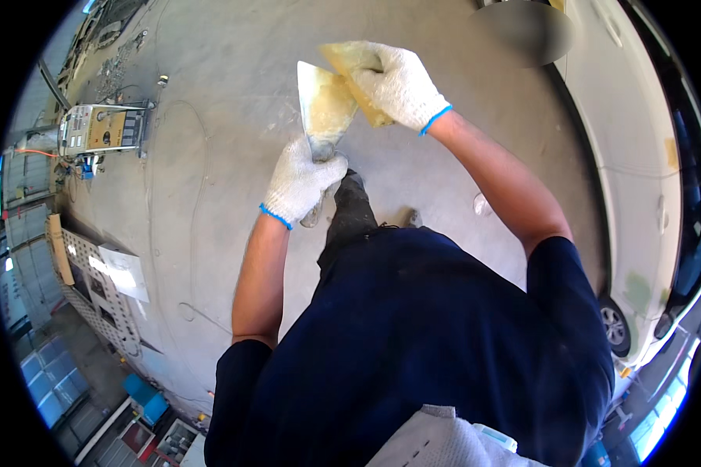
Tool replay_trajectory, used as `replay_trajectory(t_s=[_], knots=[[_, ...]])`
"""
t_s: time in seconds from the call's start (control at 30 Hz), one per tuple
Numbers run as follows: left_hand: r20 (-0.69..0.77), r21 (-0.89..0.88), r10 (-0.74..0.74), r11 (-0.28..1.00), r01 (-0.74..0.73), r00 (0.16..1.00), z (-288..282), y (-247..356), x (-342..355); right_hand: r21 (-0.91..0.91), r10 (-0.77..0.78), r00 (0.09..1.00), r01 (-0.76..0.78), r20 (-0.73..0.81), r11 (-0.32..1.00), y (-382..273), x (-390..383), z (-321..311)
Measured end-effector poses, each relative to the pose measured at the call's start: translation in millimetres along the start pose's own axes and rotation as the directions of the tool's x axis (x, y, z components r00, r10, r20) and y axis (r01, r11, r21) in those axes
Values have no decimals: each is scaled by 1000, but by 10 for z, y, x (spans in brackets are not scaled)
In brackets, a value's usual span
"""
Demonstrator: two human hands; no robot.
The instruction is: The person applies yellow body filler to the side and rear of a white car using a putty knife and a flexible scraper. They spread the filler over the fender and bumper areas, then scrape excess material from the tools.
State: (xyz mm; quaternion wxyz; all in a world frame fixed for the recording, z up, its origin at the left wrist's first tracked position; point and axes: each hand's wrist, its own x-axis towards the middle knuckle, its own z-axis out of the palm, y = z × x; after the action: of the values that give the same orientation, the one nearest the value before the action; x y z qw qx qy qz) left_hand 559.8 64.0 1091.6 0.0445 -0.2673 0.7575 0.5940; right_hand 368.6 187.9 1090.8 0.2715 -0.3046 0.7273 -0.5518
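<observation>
My left hand (296,183), in a white knit glove with a blue cuff edge, is closed round the handle of a putty knife (327,105). The knife's wide blade points up and is smeared with pale yellow paste. Just right of the blade, my right hand (401,87), gloved the same way, grips a thin yellow spreader (343,56). The spreader's edge overlaps the blade's right side; whether they press together I cannot tell. My right fingers cover the middle of the spreader.
On the right stands a white car (646,156) with a wheel (614,323) low down. A machine with a tan panel (105,128) is at the left, a perforated metal frame (121,327) below it. Thin cables lie across the concrete floor (226,93). My dark shoe (352,187) shows beneath my hands.
</observation>
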Motion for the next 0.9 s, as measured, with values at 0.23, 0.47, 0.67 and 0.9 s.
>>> replay_trajectory(t_s=[0.23, 0.47, 0.67, 0.9], knots=[[25, 45, -58, 997, 57, 998, -1391, 471, 1715, -66, -26, 998, 29, 50, 997, -571, 1986, 290], [188, 24, -13, 1000, 9, 982, -1966, 1063, 3246, -88, 118, 992, -121, -45, 989, -705, 3476, -207], [259, 161, -91, 986, 50, 961, -2069, 1629, 4628, -290, -407, 913, 382, -26, 877, -327, 4572, -714], [205, 111, -93, 991, 71, 974, -2401, 2397, 6526, -221, -151, 986, 134, -66, 966, -170, 6605, -1667]])
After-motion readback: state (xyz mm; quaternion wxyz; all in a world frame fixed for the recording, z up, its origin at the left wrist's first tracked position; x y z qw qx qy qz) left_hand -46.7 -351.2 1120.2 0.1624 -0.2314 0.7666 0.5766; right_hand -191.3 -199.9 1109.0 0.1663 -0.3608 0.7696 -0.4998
